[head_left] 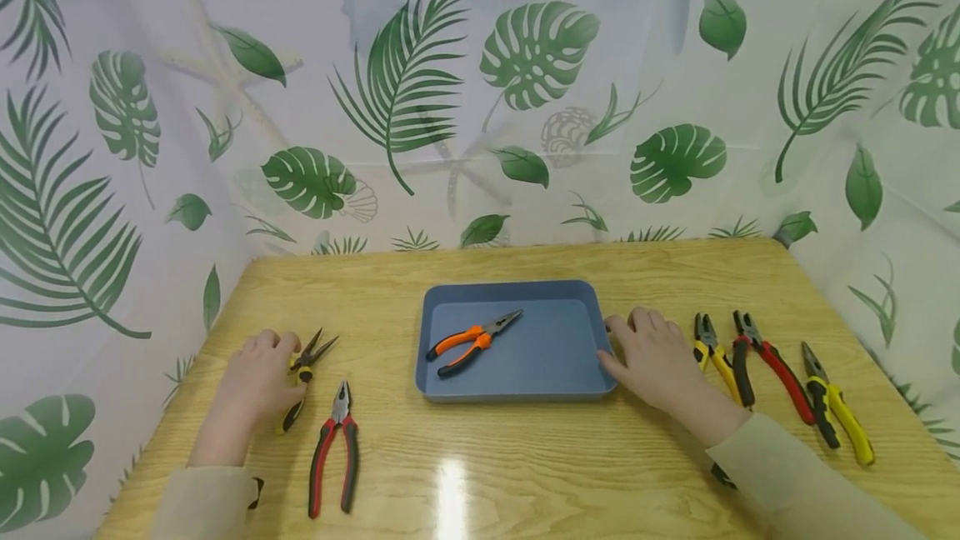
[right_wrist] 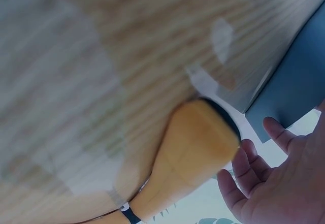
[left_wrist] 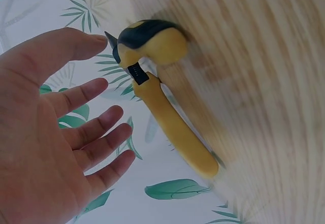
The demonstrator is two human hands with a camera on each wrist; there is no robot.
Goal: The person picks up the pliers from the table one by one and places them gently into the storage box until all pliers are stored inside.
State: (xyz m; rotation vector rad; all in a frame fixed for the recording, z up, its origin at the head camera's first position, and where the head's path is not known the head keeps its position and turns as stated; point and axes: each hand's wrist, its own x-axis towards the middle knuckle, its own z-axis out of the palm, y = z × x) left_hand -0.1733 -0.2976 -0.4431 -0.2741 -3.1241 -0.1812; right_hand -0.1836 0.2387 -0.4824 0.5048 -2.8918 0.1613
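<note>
My left hand (head_left: 258, 377) is beside yellow-and-black needle-nose pliers (head_left: 305, 372) at the table's left. In the left wrist view its fingers are spread and relaxed, with the thumb tip close to the pliers (left_wrist: 170, 122). My right hand (head_left: 660, 361) reaches to the right rim of a blue-grey tray (head_left: 555, 357), fingers loosely bent at the edge. In the right wrist view a fingertip overlaps the tray wall (right_wrist: 299, 76), and a yellow handle (right_wrist: 177, 158) lies beside the hand. Inside the tray lie orange-and-black long-nose pliers (head_left: 476, 340).
Red-and-black long-nose pliers (head_left: 325, 440) lie to the right of my left hand. On the right side are yellow-handled pliers (head_left: 723, 369), red-and-black pliers (head_left: 787, 377) and yellow-and-black long-nose pliers (head_left: 847, 419). A leaf-patterned cloth (head_left: 450, 107) hangs behind the wooden table (head_left: 510, 473).
</note>
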